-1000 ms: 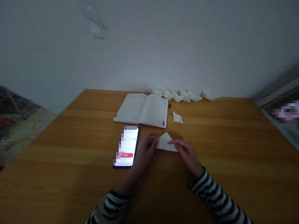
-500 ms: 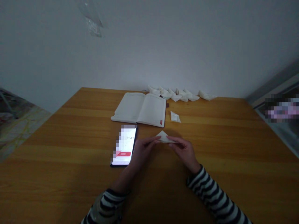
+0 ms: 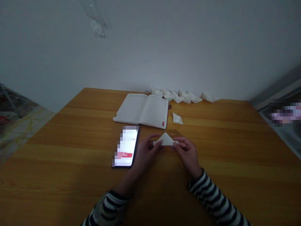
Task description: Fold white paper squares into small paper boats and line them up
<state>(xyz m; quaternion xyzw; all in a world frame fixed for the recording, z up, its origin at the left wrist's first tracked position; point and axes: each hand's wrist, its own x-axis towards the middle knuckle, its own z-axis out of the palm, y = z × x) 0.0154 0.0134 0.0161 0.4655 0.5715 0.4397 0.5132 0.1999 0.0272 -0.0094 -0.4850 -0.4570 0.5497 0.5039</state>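
Observation:
A small white folded paper triangle (image 3: pixel 166 139) is held just above the wooden table (image 3: pixel 235 150), point upward. My left hand (image 3: pixel 147 152) pinches its left end and my right hand (image 3: pixel 187 152) pinches its right end. Both hands are closed on the paper, with striped sleeves behind them. A lit phone (image 3: pixel 127 146) lies flat just left of my left hand.
An open white notebook (image 3: pixel 142 110) lies beyond the hands. A small folded paper scrap (image 3: pixel 177 118) sits to its right. Several white folded paper shapes (image 3: pixel 183 96) line the table's far edge by the wall. Clutter lies off both sides of the table.
The paper was turned and lowered between my hands, then raised upright again with its point up. Both hands kept their hold and shifted only slightly.

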